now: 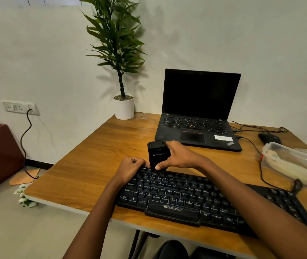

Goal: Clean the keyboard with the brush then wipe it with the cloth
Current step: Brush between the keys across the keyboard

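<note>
Right hand (178, 156) grips the brush (156, 156) upright at the keyboard (186, 195)'s 10 o'clock corner, which the left hand (130, 167) clasps; unbrushed keys stretch toward 4 o'clock.

The keyboard (173, 209) reads ZEBRONICS near its front edge, the laptop (193, 126) ThinkPad at its corner.

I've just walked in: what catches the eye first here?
Two hands work at a black keyboard on the wooden desk: the right hand holds a black brush upright on its top-left keys, and the left hand rests beside it. Behind stand an open laptop with a dark screen and a potted plant.
</note>
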The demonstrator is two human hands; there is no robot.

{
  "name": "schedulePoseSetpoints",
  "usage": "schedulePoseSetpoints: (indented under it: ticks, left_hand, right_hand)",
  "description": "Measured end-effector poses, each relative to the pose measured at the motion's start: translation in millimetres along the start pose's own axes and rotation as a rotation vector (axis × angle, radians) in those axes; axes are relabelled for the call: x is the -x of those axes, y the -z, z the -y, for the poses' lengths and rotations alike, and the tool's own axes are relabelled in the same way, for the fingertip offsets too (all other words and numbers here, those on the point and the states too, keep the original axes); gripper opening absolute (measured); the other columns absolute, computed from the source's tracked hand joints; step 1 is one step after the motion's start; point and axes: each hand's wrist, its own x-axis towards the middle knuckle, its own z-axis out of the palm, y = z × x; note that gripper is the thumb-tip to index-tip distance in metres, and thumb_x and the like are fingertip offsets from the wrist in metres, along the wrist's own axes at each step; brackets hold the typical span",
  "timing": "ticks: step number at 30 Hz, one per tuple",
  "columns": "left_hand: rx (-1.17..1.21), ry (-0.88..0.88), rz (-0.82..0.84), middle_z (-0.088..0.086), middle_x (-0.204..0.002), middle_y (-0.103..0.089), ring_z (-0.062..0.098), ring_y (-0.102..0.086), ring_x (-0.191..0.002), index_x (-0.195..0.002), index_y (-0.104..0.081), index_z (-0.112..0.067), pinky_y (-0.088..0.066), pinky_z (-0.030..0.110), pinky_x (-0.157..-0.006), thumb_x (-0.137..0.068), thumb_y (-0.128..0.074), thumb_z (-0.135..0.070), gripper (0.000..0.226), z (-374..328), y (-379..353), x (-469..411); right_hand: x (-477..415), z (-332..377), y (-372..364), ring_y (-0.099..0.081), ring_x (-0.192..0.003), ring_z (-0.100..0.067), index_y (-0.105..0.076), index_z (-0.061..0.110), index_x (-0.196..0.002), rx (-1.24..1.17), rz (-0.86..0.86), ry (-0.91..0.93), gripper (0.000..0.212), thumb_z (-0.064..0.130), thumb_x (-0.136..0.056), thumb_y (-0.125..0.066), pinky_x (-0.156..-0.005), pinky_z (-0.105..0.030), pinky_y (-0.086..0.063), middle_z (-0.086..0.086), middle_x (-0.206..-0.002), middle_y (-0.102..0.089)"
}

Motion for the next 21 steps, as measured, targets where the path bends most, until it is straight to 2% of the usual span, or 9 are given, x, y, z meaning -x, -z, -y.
schedulePoseSetpoints:
  ticks: [3,5,7,10,12,14,18,21]
  left_hand:
    - [-0.006,0.001,0.012,0.003,-0.08,-0.075,0.008,-0.068,-0.073,-0.073,-0.073,-0.005,-0.05,0.012,-0.067,-0.092,-0.049,-0.004,0.031,1.6,1.6,-1.1]
    - [0.001,0.01,0.017,0.007,-0.085,-0.075,0.012,-0.069,-0.079,-0.075,-0.074,-0.004,-0.052,0.014,-0.072,-0.092,-0.049,-0.004,0.03,3.5,1.7,-1.6]
    - [0.001,0.007,0.022,0.006,-0.085,-0.075,0.011,-0.069,-0.078,-0.075,-0.073,-0.003,-0.052,0.015,-0.071,-0.092,-0.048,-0.004,0.03,4.4,2.0,-2.0]
    - [-0.004,-0.003,0.018,-0.003,-0.069,-0.072,0.003,-0.065,-0.064,-0.067,-0.072,-0.009,-0.047,0.01,-0.06,-0.092,-0.049,-0.003,0.034,3.0,1.7,-2.1]
    - [-0.007,0.003,0.01,-0.009,-0.047,-0.061,-0.002,-0.054,-0.043,-0.049,-0.064,-0.019,-0.039,0.008,-0.046,-0.092,-0.049,0.0,0.05,2.5,0.0,-1.7]
    - [-0.001,0.004,-0.004,-0.009,-0.041,-0.056,-0.002,-0.048,-0.037,-0.042,-0.059,-0.022,-0.036,0.008,-0.043,-0.092,-0.048,0.002,0.057,2.1,-0.4,-1.2]
    - [-0.013,0.008,0.01,-0.006,-0.065,-0.071,0.002,-0.065,-0.061,-0.068,-0.071,-0.006,-0.047,0.01,-0.059,-0.092,-0.048,-0.001,0.033,3.2,1.2,-2.1]
    - [-0.007,0.015,0.008,-0.004,-0.068,-0.072,0.005,-0.066,-0.064,-0.07,-0.072,-0.006,-0.048,0.011,-0.061,-0.092,-0.048,-0.002,0.033,3.3,1.5,-2.4]
  right_hand:
    - [-3.0,-13.2,-1.3,-0.057,-0.101,-0.02,-0.054,0.009,-0.116,0.091,-0.056,-0.014,0.055,0.02,-0.069,-0.081,-0.082,-0.032,-0.048,-0.005,-0.11,-0.063]
    - [-3.8,-17.9,1.1,-0.057,-0.101,-0.021,-0.055,0.01,-0.115,0.122,-0.11,-0.024,0.052,0.018,-0.069,-0.08,-0.079,-0.031,-0.047,-0.007,-0.11,-0.063]
    - [-1.9,-17.3,0.6,-0.057,-0.102,-0.017,-0.055,0.012,-0.115,0.021,-0.164,-0.022,0.053,0.019,-0.069,-0.081,-0.08,-0.026,-0.046,-0.004,-0.111,-0.063]
    - [0.5,-8.7,-3.5,-0.057,-0.1,-0.013,-0.055,0.018,-0.111,-0.096,-0.199,0.003,0.05,0.02,-0.068,-0.081,-0.082,-0.022,-0.046,0.003,-0.105,-0.061]
    - [0.0,-4.3,-6.2,-0.056,-0.099,-0.01,-0.053,0.021,-0.111,-0.129,-0.135,0.011,0.052,0.02,-0.068,-0.082,-0.08,-0.017,-0.044,0.007,-0.103,-0.059]
    - [-1.9,-2.7,-9.0,-0.054,-0.099,-0.008,-0.053,0.016,-0.115,-0.049,-0.049,0.028,0.055,0.02,-0.068,-0.082,-0.08,-0.015,-0.042,0.007,-0.105,-0.059]
    - [-4.7,-2.1,-7.8,-0.056,-0.102,-0.018,-0.055,0.012,-0.116,0.082,-0.075,0.036,0.052,0.019,-0.071,-0.079,-0.078,-0.026,-0.043,-0.005,-0.111,-0.063]
    - [-5.3,1.7,-4.2,-0.057,-0.1,-0.019,-0.055,0.012,-0.118,0.091,-0.136,0.067,0.053,0.019,-0.071,-0.078,-0.074,-0.023,-0.041,-0.006,-0.109,-0.064]
